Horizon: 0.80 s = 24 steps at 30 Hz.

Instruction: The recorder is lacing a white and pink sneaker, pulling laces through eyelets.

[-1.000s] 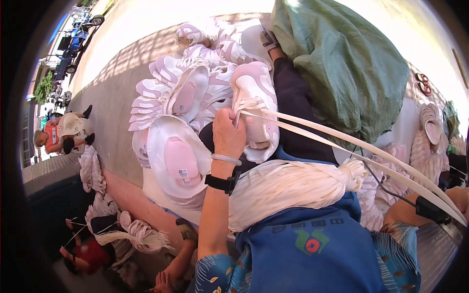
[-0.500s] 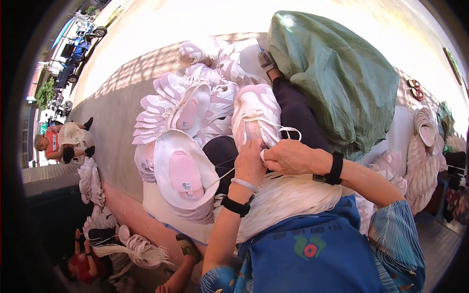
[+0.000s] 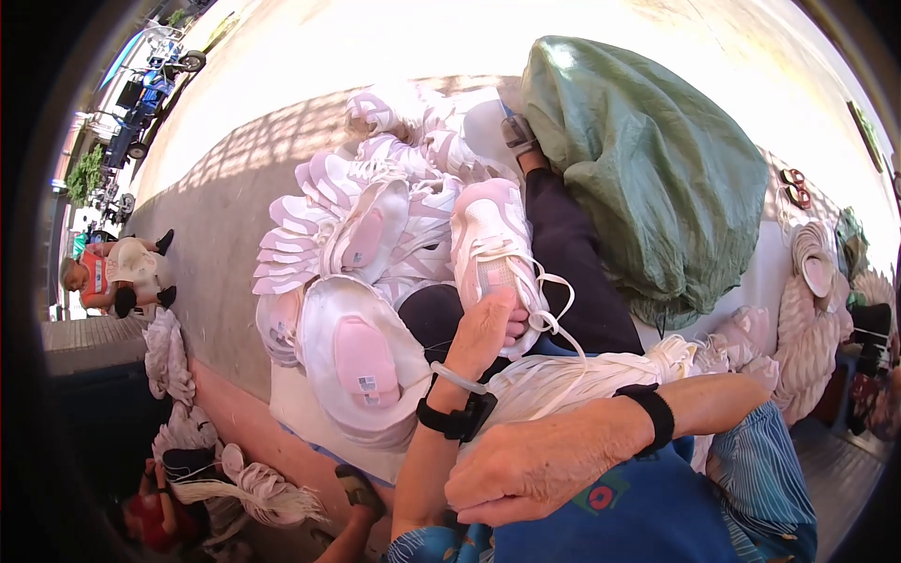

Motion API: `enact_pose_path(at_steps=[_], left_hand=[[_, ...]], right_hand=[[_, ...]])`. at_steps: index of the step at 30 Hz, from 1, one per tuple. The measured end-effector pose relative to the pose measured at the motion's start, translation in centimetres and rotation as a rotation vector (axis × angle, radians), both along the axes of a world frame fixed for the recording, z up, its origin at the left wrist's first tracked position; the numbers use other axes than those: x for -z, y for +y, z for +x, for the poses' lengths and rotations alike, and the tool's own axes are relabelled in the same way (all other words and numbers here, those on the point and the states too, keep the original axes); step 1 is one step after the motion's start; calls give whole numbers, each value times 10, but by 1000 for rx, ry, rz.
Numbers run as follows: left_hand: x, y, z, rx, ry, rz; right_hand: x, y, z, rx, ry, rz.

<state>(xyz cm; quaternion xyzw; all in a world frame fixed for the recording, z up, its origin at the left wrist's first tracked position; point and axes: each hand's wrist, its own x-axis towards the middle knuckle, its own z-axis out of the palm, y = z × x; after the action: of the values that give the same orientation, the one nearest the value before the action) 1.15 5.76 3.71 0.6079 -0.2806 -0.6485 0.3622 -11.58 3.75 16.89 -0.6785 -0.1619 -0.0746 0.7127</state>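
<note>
My left hand is closed around the heel end of a pink and white sneaker, thumb over its opening. The shoe stands toe away from me beside my dark trouser leg. A white shoelace is threaded through its front and hangs in loose loops at its right. One strand runs down and disappears behind my right hand, which is low over my blue apron. Its fingers are curled closed, and what they hold is hidden. Under my right wrist lies a bundle of cream shoelaces.
Stacked pink and white shoe uppers fill the left side. A green cloth sack bulges at the right. More uppers are heaped at the far right. A person in an orange top and another in red sit at left.
My right hand has left the shoe and come down toward my lap, fingers curled. My left hand has stayed at the shoe. The lace loops at the shoe's right now hang longer.
</note>
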Motion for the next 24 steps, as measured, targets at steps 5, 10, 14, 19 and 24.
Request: enact_pose_path(at_steps=[5, 10, 14, 19, 24], left_hand=[[-1, -8, 11, -70, -59, -5], [-7, -31, 16, -44, -674, -228], [9, -38, 20, -7, -1047, -361], [15, -37, 24, -67, -911, -328], [14, -40, 27, -37, -755, -292]], right_hand=[[7, -35, -6, 426, 143, -414], [99, -98, -17, 983, 584, -663], [117, -98, -9, 975, 673, -659], [125, -99, -4, 955, 718, -697], [124, -85, 0, 912, 672, -857]])
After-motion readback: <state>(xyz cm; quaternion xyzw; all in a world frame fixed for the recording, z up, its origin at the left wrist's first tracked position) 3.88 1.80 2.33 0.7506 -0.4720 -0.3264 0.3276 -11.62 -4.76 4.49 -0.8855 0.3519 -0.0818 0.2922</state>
